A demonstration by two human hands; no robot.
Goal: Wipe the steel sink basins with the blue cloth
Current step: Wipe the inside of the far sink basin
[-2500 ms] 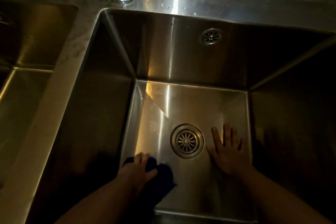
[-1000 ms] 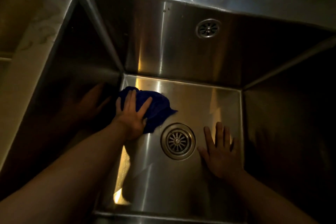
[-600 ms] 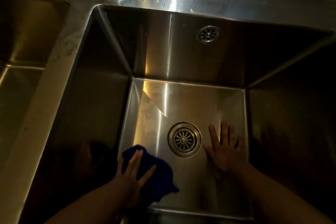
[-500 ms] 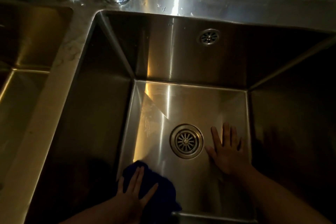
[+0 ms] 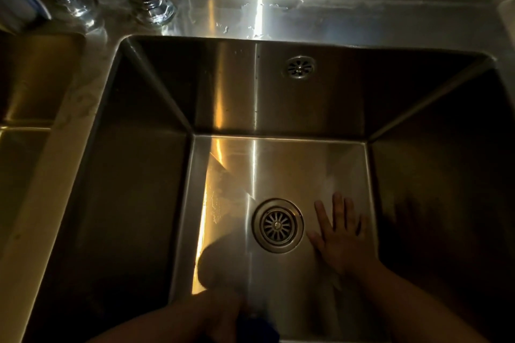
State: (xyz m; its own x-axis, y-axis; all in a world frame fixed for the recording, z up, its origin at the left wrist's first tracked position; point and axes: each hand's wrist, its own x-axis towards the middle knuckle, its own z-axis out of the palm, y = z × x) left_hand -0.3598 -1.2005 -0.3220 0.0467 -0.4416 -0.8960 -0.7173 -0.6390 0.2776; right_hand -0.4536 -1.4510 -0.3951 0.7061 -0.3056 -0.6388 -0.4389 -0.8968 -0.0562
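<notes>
Fingers of the left hand (image 5: 220, 315) cannot be made out: the hand is a dark blur at the very bottom edge, and whether it presses flat or grips is impossible to tell. Just to its right, a small patch of the blue cloth (image 5: 259, 328) shows at the near end of the basin floor (image 5: 292, 170), mostly cut off by the frame. Half a second ago the cloth lay fully in view in the near left corner under flat, spread fingers, and a second ago it was up in the far left corner. The stroke has run far to near down the left side of the floor and has now reached the near wall.

A little farther in, the right hand (image 5: 342, 239) rests palm down on the floor, its fingers (image 5: 338, 209) straight, slightly spread and holding nothing. It sits just right of the round drain (image 5: 277, 225), where it has stayed throughout.

Beyond, the back wall carries a small overflow grille (image 5: 299, 67). On the ledge behind stands a chrome tap base (image 5: 154, 5), with water drops nearby. A second basin (image 5: 25, 86) lies to the left.

Judging by this, the left strip of the floor is wiped. The area round the drain, the walls and the other basin likely remain.
</notes>
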